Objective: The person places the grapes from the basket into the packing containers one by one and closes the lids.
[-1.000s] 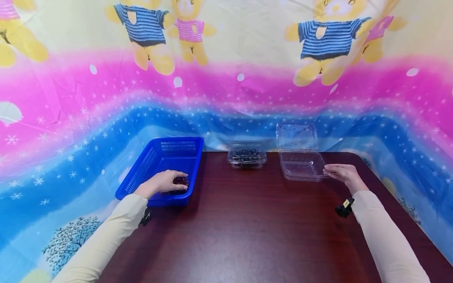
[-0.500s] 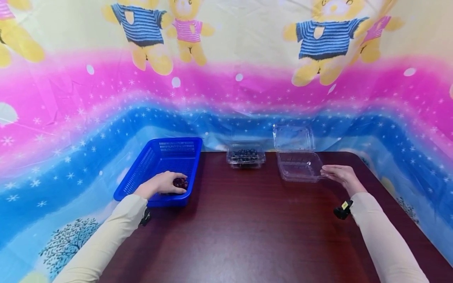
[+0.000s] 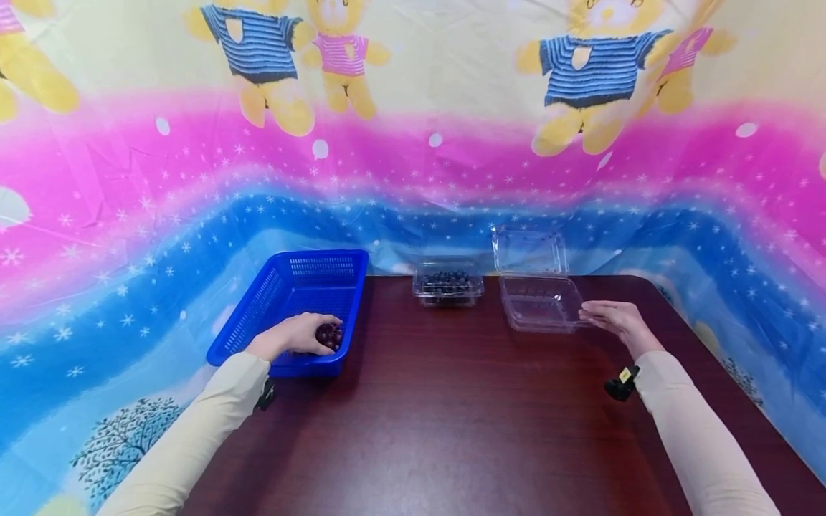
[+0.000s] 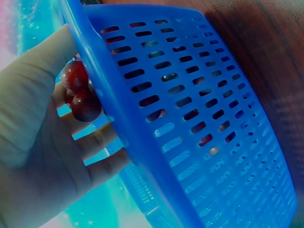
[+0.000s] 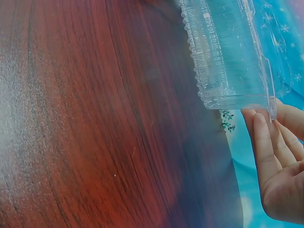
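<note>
My left hand [image 3: 302,334] lies inside the blue slotted basket [image 3: 323,266] at the table's left. Its fingers curl round a small clump of dark red grapes [image 3: 330,334]. In the left wrist view the grapes [image 4: 80,94] sit between thumb and fingers of that hand [image 4: 38,137], just behind the basket wall [image 4: 190,109]. My right hand [image 3: 609,316] has straight fingers that touch the right edge of an open, empty clear clamshell box [image 3: 538,304]. In the right wrist view the fingers [image 5: 273,152] lie against the box's corner [image 5: 228,57].
A shut clear box of blueberries [image 3: 448,284] stands at the back between the basket and the clamshell. The dark wooden table [image 3: 439,416] runs toward me; a bright printed cloth hangs behind and beside it. The clamshell's lid [image 3: 529,251] stands upright.
The right hand and the clear clamshell have shifted a little to the left. The left hand stays in the basket on the grapes.
</note>
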Demonstrator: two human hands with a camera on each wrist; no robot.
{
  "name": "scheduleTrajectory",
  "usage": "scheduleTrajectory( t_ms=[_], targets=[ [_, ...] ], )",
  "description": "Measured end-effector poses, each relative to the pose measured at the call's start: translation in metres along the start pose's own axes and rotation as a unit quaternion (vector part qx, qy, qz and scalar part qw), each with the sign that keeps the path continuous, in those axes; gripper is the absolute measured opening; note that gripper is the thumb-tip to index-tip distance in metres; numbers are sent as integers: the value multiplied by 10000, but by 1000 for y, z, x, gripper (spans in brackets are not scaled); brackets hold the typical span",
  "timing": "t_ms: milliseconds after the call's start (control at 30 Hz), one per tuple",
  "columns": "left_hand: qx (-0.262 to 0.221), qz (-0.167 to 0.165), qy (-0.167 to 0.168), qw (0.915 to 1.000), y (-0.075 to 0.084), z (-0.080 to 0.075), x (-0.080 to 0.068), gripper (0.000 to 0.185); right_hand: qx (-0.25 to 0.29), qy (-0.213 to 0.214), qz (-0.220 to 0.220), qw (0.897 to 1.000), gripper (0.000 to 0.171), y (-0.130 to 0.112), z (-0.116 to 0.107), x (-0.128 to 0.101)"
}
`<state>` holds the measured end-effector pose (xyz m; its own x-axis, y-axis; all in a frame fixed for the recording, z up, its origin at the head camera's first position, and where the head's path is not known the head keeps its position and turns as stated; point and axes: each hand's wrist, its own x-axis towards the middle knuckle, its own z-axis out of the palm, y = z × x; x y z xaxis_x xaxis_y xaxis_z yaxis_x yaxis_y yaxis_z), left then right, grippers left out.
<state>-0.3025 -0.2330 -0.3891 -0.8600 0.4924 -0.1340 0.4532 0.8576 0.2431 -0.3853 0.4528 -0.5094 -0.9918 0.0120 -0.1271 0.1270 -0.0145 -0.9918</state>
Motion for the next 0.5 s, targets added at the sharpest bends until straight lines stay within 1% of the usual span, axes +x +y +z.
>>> scheduleTrajectory(
  t_ms=[100,167,233,333,367,400,500],
  targets=[
    [-83,41,-24,10000,-3,1,1,67,-344,-70,-49,9994,29,-19,16,-21],
    [-152,63,-34,9999,-4,2,2,67,-492,-65,-69,9987,32,-28,24,-31],
    [-221,97,-23,9997,-6,4,3,67,-667,3,-1,9978,33,-29,25,-32],
    [-307,148,-17,9994,-9,7,4,64,-649,27,162,9978,36,-23,21,-27],
    [-333,158,-21,9993,-10,8,5,64,-626,-4,155,9979,37,-23,22,-28],
    [-370,159,-33,9992,-10,9,5,63,-676,11,118,9976,39,-24,24,-30],
    [-480,155,-85,9987,-11,9,6,59,-1106,-201,-311,9932,49,-35,37,-51]
  ],
)
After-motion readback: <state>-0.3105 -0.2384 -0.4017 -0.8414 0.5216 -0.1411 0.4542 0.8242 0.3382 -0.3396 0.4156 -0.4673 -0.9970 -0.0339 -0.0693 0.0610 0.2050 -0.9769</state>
